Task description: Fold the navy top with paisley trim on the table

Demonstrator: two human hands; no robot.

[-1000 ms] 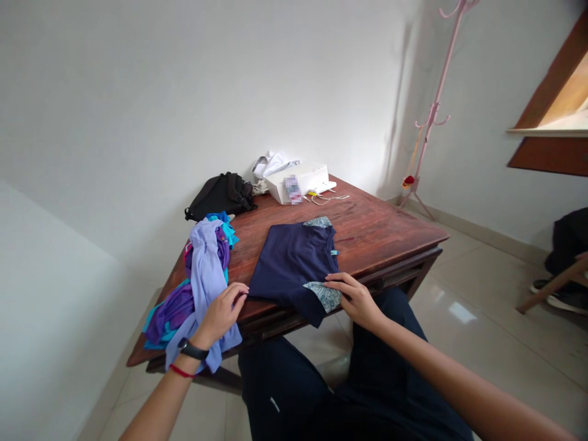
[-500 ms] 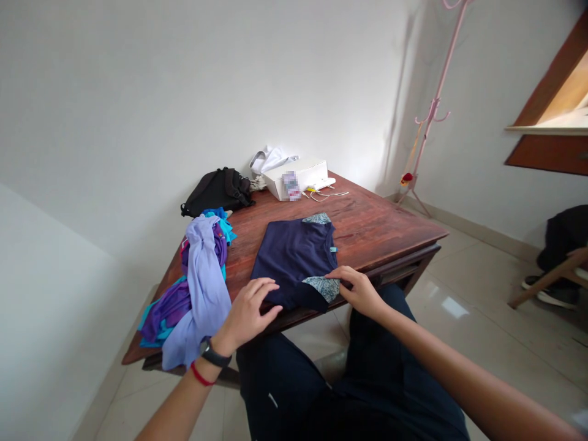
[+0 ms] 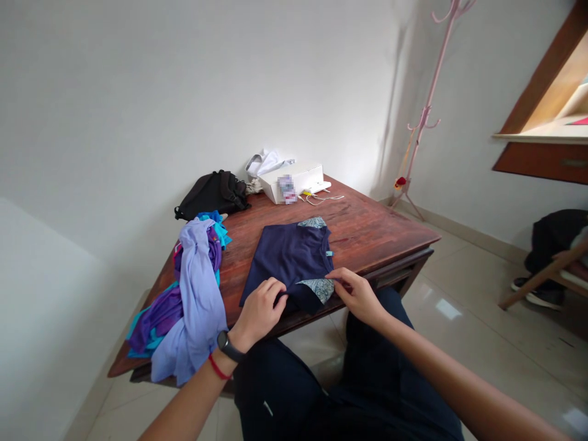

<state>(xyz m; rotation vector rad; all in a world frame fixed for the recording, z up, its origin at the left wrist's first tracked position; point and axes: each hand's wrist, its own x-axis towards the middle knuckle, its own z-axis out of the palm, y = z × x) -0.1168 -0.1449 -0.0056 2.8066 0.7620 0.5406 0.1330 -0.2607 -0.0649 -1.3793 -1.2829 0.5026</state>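
Note:
A navy T-shirt [image 3: 287, 254] with patterned shoulder patches lies on the dark red wooden table [image 3: 372, 226], its neckline and small label toward the right. My left hand [image 3: 264, 303] is closed, thumb and fingers pinching the shirt's near edge. At the near shoulder, my right hand [image 3: 356, 294] pinches the fabric beside the patterned patch [image 3: 319, 288]. The near sleeve hangs close to the table's front edge between both hands.
Left on the table is a heap of clothes with a lavender garment [image 3: 199, 275] on top. Behind stand a black bag [image 3: 214, 195], a white box [image 3: 298, 177] and a white cable [image 3: 321, 199]. A pink coat rack [image 3: 432, 92] is in the corner; a wooden chair [image 3: 546, 278] stands right.
My left hand has moved slightly right, and its spread fingers have closed on the shirt's near edge. My right hand keeps its pinch at the shoulder. The view has shifted a little.

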